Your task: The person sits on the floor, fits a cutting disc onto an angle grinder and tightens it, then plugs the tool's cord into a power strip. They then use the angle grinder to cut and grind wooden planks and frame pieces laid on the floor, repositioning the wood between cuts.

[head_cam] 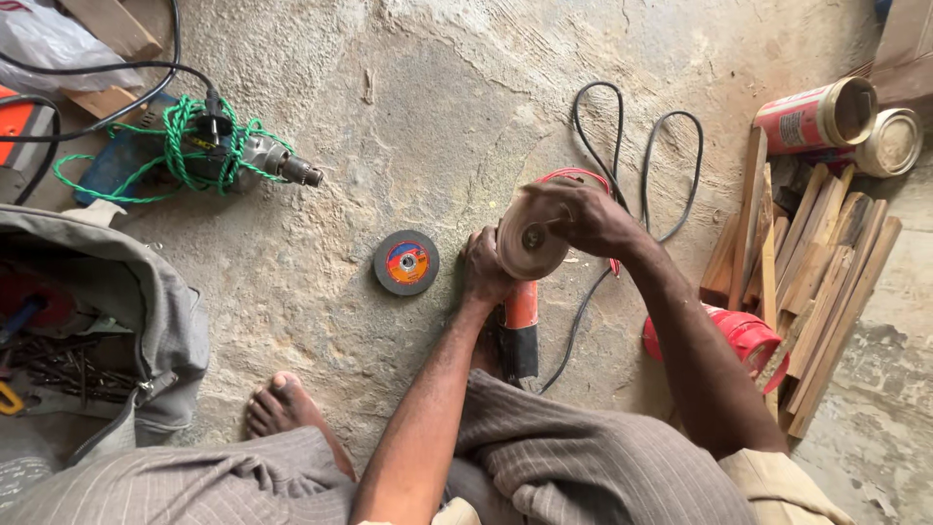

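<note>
Head view, tool: an orange-and-black angle grinder (520, 326) stands on the concrete floor (437, 126) between the person's knees, head up, carrying a worn tan round disc (530, 243).
Left hand: the left hand (486, 272) wraps closed around the grinder's neck just under the disc, steadying it.
Right hand: the right hand (583, 216) lies over the disc's far-right edge, fingers curled and pressed on the rim; whether it holds a key, I cannot tell.
Left of the hands: 1 grey grinding wheel with an orange label (406, 262) lies flat on the floor, near the left hand but apart.
Far left: a grey electric drill wound in green cord (238, 156).
Right: a stack of wooden slats (816, 282) and 2 cans (855, 126).
Doing it well: in my judgement, the left hand should hold the body firm so the disc turns squarely about its hub.
</note>
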